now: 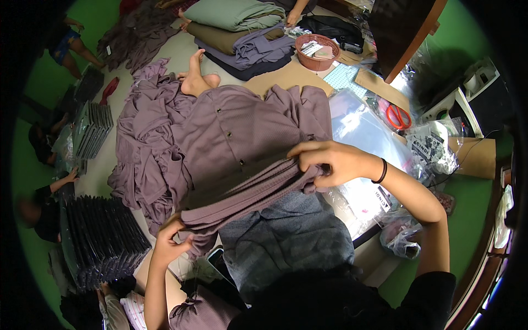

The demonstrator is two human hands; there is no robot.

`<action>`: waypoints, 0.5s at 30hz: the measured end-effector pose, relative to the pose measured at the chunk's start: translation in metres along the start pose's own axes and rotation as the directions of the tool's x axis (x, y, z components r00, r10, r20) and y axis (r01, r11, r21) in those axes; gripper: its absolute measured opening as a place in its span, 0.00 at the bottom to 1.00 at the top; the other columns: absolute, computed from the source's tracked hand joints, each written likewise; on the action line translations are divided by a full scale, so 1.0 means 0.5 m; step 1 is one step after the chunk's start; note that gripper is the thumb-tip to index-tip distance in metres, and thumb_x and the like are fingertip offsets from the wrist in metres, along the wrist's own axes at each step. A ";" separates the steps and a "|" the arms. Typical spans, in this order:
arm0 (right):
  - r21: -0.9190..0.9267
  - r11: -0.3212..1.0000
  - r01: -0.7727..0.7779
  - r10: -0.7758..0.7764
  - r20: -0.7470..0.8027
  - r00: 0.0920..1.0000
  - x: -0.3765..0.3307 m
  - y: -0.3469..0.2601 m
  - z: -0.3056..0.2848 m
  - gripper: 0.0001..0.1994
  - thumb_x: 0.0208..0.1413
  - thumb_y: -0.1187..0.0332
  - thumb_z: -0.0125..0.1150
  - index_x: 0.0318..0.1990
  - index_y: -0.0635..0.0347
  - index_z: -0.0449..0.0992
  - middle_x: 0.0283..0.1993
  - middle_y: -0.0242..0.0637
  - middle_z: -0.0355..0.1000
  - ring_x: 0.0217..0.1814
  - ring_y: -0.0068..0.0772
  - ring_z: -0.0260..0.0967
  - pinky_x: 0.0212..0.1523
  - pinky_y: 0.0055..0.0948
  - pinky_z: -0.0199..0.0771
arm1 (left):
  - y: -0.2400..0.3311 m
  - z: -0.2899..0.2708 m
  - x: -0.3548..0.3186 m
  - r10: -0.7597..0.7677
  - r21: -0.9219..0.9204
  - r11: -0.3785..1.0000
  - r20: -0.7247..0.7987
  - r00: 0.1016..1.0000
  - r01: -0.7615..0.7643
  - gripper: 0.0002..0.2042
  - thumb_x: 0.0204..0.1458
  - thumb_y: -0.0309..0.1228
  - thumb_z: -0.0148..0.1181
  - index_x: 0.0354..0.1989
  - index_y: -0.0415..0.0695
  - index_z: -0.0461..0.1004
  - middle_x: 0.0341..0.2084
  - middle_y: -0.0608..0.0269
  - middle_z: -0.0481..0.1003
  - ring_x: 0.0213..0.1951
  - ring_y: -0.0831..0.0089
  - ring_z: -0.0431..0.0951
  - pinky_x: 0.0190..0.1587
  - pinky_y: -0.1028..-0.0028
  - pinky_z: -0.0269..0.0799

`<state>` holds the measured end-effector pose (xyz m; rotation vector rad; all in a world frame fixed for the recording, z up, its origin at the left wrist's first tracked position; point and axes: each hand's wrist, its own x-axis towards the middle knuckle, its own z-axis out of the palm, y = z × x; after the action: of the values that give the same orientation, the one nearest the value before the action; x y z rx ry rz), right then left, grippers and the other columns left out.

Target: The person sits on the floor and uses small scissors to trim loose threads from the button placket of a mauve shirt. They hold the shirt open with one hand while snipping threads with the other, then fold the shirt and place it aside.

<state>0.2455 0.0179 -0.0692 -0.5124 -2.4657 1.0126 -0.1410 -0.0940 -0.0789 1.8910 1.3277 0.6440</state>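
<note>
A mauve button-front shirt [225,137] of ribbed cloth is spread before me, a row of dark buttons down its middle. Its near edge is lifted in layered folds. My left hand [171,237] pinches the left end of those folds between thumb and fingers. At the other end, my right hand [333,162], a black band at its wrist, is closed round the bunched cloth. Grey-blue denim [286,236] covers my lap just below the raised edge. A heap of mauve garments [148,137] lies left of the shirt.
Packed dark garments [104,236] stand stacked at the left. Folded cloths [236,16] and a brown basket [317,52] sit at the far side. Clear plastic bags [363,126] and red scissors [398,117] lie to the right. Other people [71,41] are at the left.
</note>
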 end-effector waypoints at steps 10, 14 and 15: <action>-0.409 0.910 -0.066 0.175 0.235 0.956 -0.167 -0.019 0.219 0.35 0.37 0.65 0.60 0.56 0.59 0.53 0.52 0.42 0.56 0.52 0.41 0.56 0.53 0.35 0.57 | -0.090 0.208 -0.179 0.377 0.359 0.845 0.128 0.917 -0.397 0.18 0.28 0.37 0.67 0.30 0.44 0.71 0.38 0.50 0.64 0.39 0.54 0.66 0.40 0.62 0.67; -0.279 0.869 -0.408 0.424 -0.001 0.905 -0.231 -0.021 0.244 0.39 0.34 0.64 0.62 0.57 0.60 0.52 0.54 0.41 0.55 0.58 0.38 0.50 0.59 0.38 0.44 | -0.083 0.247 -0.203 -0.170 0.165 0.962 -0.252 0.953 0.216 0.24 0.28 0.42 0.66 0.37 0.48 0.70 0.47 0.53 0.56 0.46 0.52 0.60 0.50 0.59 0.56; -0.298 0.855 -0.425 0.451 0.021 0.892 -0.236 -0.015 0.240 0.39 0.33 0.64 0.62 0.57 0.59 0.52 0.54 0.40 0.54 0.59 0.37 0.49 0.60 0.39 0.43 | -0.081 0.237 -0.198 -0.148 0.363 0.913 -0.129 0.981 0.186 0.24 0.28 0.42 0.64 0.38 0.48 0.69 0.46 0.54 0.59 0.49 0.54 0.58 0.53 0.57 0.49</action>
<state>0.2822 -0.1123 -0.1693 -1.1960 -2.6554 0.8477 -0.1102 -0.2114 -0.1825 2.0289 1.7562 0.4212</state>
